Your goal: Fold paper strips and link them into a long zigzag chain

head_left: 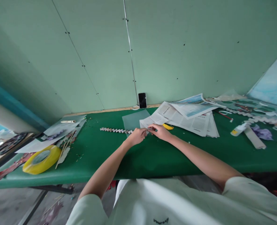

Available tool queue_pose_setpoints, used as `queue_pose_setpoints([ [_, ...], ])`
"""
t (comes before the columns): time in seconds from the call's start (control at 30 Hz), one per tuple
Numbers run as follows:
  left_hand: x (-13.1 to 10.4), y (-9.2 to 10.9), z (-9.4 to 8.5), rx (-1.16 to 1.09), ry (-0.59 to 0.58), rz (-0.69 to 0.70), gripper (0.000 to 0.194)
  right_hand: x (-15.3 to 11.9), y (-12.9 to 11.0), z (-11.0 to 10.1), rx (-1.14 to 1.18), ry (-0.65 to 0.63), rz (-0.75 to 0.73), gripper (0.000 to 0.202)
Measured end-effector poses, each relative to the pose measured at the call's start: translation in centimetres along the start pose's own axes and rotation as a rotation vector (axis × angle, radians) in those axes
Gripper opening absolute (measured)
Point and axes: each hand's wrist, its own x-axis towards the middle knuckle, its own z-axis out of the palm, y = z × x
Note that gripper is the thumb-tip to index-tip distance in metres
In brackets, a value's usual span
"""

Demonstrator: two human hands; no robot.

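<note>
A zigzag folded paper strip (115,130) lies on the green table (93,156), running from the left to my hands. My left hand (138,136) is closed around its right end. Just beside it, my right hand (160,132) pinches at the same end, its thumb and fingers pressed together. The two hands nearly touch, and their fingers hide the exact spot being held. Beneath and behind the strip lies a translucent sheet (135,118).
Newspapers (185,120) and a yellow object (168,126) lie right of my hands. A phone (142,100) leans on the wall. A yellow tape roll (41,159) sits at left. Toward the right are a glue bottle (238,129), white roll (254,137) and purple crumple (262,132).
</note>
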Motion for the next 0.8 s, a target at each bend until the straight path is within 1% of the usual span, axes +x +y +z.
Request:
queue_pose_setpoints([
  [0.1,0.0,0.0,-0.1,0.035,-0.026,0.001,0.033,0.1,0.3,0.3,0.017,0.033,-0.008,0.024],
  [0.23,0.0,-0.1,-0.2,0.058,-0.045,0.017,0.038,0.1,0.2,0.7,0.082,0.095,0.043,0.024],
  [0.4,0.0,0.4,-0.7,0.151,-0.038,0.031,0.035,0.3,-0.4,1.0,0.115,0.136,0.083,0.026],
  [0.53,0.0,0.4,-0.9,0.17,0.028,0.01,0.033,0.5,-0.3,0.9,0.126,0.164,0.121,0.03],
  [0.63,0.0,0.0,-0.9,0.136,0.106,-0.006,0.032,0.4,-0.2,0.8,0.14,0.145,0.146,0.032],
  [0.7,0.1,-0.4,-0.9,0.132,0.138,0.009,0.032,0.3,-0.2,0.7,0.133,0.132,0.137,0.034],
  [0.8,0.1,-0.7,-0.7,0.153,0.176,0.051,0.032,0.2,-0.4,0.5,0.134,0.153,0.116,0.035],
])
